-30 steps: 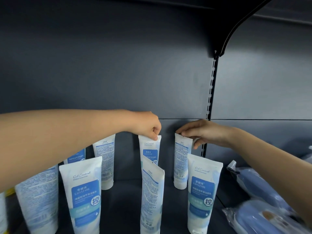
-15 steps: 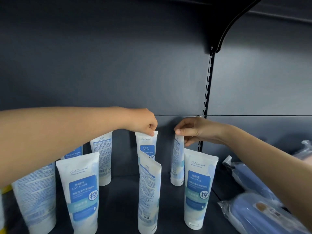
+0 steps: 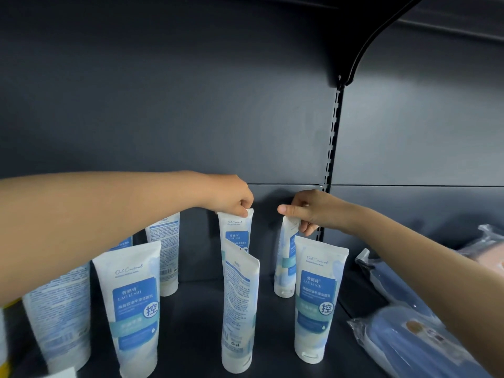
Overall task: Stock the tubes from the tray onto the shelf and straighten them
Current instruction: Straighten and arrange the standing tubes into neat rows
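Several white-and-blue tubes stand cap-down on the dark shelf [image 3: 191,317]. My left hand [image 3: 231,197] pinches the top seam of a back-row tube [image 3: 236,230] whose label faces me. My right hand [image 3: 305,211] grips the top of the back right tube [image 3: 283,268], which is turned edge-on. In front stand a label-forward tube [image 3: 131,306], a tube turned sideways [image 3: 240,309] and another label-forward tube [image 3: 317,301]. Further tubes stand at the left [image 3: 61,317] and back left [image 3: 166,255]. No tray is in view.
Blue packs wrapped in clear plastic [image 3: 403,345] lie on the shelf at the right. A slotted upright [image 3: 334,132] and a bracket [image 3: 362,50] divide the back panel. Another shelf hangs overhead.
My right hand has rotated the back right tube from broadside to edge-on. My left hand stays on the top of its tube. The view has shifted slightly.
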The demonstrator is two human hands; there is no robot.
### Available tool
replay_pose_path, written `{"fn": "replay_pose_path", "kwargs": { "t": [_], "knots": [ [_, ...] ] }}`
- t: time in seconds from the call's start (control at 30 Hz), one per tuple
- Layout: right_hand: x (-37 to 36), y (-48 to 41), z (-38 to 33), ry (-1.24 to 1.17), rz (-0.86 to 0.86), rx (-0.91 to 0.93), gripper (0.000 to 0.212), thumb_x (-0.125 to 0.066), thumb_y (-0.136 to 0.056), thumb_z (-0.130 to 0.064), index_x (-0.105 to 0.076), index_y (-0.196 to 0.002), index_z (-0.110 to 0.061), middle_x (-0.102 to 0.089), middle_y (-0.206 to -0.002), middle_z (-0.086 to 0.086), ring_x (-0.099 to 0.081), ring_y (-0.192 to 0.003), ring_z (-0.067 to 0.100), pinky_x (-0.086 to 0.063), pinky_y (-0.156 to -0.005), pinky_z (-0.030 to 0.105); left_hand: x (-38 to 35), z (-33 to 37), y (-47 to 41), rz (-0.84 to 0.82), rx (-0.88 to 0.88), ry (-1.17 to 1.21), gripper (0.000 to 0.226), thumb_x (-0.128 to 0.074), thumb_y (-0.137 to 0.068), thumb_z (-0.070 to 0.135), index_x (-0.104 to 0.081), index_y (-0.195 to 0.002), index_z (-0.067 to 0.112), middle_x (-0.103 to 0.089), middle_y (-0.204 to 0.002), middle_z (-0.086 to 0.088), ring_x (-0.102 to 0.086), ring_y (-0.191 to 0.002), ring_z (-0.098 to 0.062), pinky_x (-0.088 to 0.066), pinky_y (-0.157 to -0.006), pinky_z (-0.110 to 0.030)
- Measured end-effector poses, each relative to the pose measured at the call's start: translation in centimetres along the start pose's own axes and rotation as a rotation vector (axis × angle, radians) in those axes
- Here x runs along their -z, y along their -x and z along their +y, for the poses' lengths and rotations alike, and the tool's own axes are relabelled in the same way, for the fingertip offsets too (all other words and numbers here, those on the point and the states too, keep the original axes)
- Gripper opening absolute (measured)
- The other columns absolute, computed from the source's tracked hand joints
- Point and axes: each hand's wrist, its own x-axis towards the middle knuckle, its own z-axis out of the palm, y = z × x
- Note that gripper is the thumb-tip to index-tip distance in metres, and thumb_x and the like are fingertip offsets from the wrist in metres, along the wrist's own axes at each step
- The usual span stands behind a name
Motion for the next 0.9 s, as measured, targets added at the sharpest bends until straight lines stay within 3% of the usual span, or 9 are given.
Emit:
{"fn": "replay_pose_path", "kwargs": {
  "t": [0.1,0.17,0.33,0.5,0.6,0.73,0.9],
  "knots": [
    [0.7,0.4,0.5,-0.051,-0.068,0.043,0.035,-0.066,-0.084,-0.039,-0.061,-0.098,-0.007,-0.067,-0.089,0.011,-0.064,-0.075,0.015,-0.057,-0.075,0.026,0.1,-0.1,0.2,-0.033,0.013,0.026,0.019,-0.049,-0.094,0.026,-0.052,-0.080,0.015,-0.048,-0.064,0.007,-0.059,-0.068,-0.023,-0.039,-0.062,-0.027],
    [1.0,0.6,0.8,-0.019,-0.094,0.067,0.028,-0.071,-0.082,-0.031,-0.062,-0.099,-0.012,-0.065,-0.092,0.010,-0.063,-0.075,0.014,-0.054,-0.072,0.025,0.2,-0.1,0.4,-0.063,0.027,0.045,0.016,-0.047,-0.094,0.024,-0.052,-0.081,0.016,-0.048,-0.065,0.007,-0.060,-0.067,-0.026,-0.041,-0.063,-0.028],
    [0.5,0.4,1.1,0.131,-0.035,0.078,0.028,-0.076,-0.076,-0.033,-0.060,-0.094,-0.019,-0.063,-0.083,0.002,-0.054,-0.061,0.006,-0.047,-0.063,0.021,0.5,0.1,0.5,-0.097,0.022,0.044,0.011,-0.049,-0.094,0.022,-0.058,-0.096,0.016,-0.050,-0.069,0.011,-0.058,-0.066,-0.023,-0.042,-0.057,-0.024],
    [0.1,-0.4,0.8,0.312,0.042,0.128,0.028,-0.077,-0.076,-0.032,-0.050,-0.077,-0.024,-0.054,-0.064,-0.009,-0.049,-0.057,0.005,-0.039,-0.055,0.019,0.3,-0.4,0.2,-0.084,-0.004,0.119,0.008,-0.061,-0.088,0.023,-0.055,-0.087,0.018,-0.053,-0.072,0.014,-0.063,-0.074,-0.025,-0.050,-0.067,-0.031],
    [-0.1,-1.2,0.7,0.362,0.033,0.119,0.027,-0.075,-0.078,-0.028,-0.050,-0.080,-0.020,-0.057,-0.061,-0.005,-0.052,-0.058,0.009,-0.041,-0.058,0.024,0.2,-0.9,0.0,-0.127,-0.024,0.157,0.016,-0.070,-0.081,0.022,-0.055,-0.084,0.019,-0.056,-0.072,0.013,-0.063,-0.075,-0.024,-0.052,-0.066,-0.033],
    [-0.1,-1.8,0.5,0.448,0.021,0.112,0.026,-0.072,-0.080,-0.028,-0.047,-0.077,-0.023,-0.059,-0.063,-0.004,-0.052,-0.062,0.010,-0.040,-0.059,0.023,0.1,-0.6,-0.1,-0.032,-0.010,0.029,0.021,-0.068,-0.083,0.025,-0.059,-0.096,0.011,-0.045,-0.070,0.017,-0.049,-0.067,-0.006,-0.034,-0.052,-0.017],
    [-0.3,-2.2,0.6,0.501,0.064,0.079,0.025,-0.071,-0.080,-0.026,-0.047,-0.079,-0.018,-0.057,-0.059,-0.004,-0.051,-0.065,0.013,-0.036,-0.056,0.022,-0.3,-0.4,-0.3,-0.002,0.019,-0.151,0.021,-0.063,-0.087,0.030,-0.050,-0.091,0.015,-0.041,-0.076,0.008,-0.042,-0.080,-0.017,-0.023,-0.048,-0.024]
  ]
}}
